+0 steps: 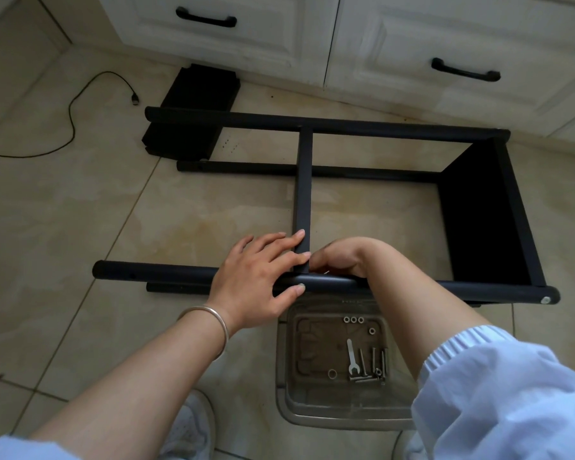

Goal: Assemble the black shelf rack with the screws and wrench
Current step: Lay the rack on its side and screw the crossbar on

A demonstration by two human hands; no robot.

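The black shelf rack point(379, 127) lies on its side on the tiled floor, with a shelf panel point(482, 210) fixed at its right end. My left hand point(259, 277) holds the near tube point(166, 272), thumb under it and fingers over the joint with the black middle crossbar point(304, 187). My right hand point(342, 260) is curled behind the same joint, its fingertips hidden. A clear tray point(289, 353) below holds a small flat wrench point(352, 360), long screws point(374, 363) and washers point(353, 319).
Loose black shelf panels point(193, 107) lie at the back left under the far tube. A black cable point(70, 117) curls over the floor at left. White cabinet doors with black handles point(465, 70) run along the back. My shoe point(193, 426) is near the tray.
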